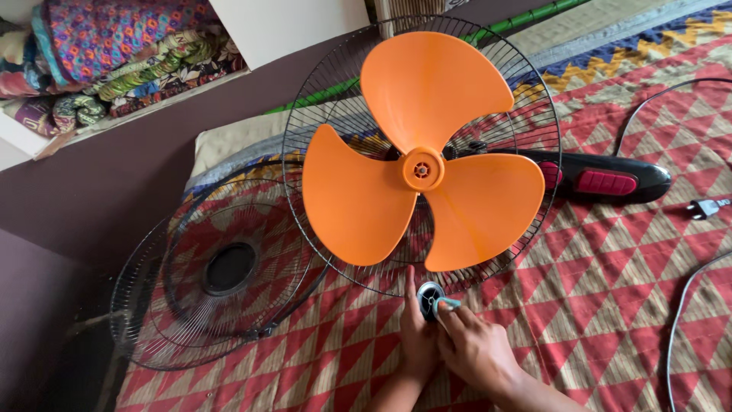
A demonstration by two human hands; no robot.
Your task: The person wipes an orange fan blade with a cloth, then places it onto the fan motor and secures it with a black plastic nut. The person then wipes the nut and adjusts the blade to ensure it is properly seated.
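An orange three-blade fan propeller (422, 156) sits on its hub inside a black wire rear guard (305, 114), lying on a patterned mat. Just below the guard's rim, my left hand (418, 339) holds a small round black and silver cap (428, 297). My right hand (474, 349) presses a small pale teal piece (448, 303) against that cap. Both hands meet at the cap, fingers curled around it.
The detached front wire guard (221, 275) with a dark centre disc lies at the left. The fan's black body with red buttons (606, 181) stretches right. A plug (705, 207) and cables lie on the red triangle-patterned mat (610, 305). Folded fabrics (114, 53) fill a shelf at top left.
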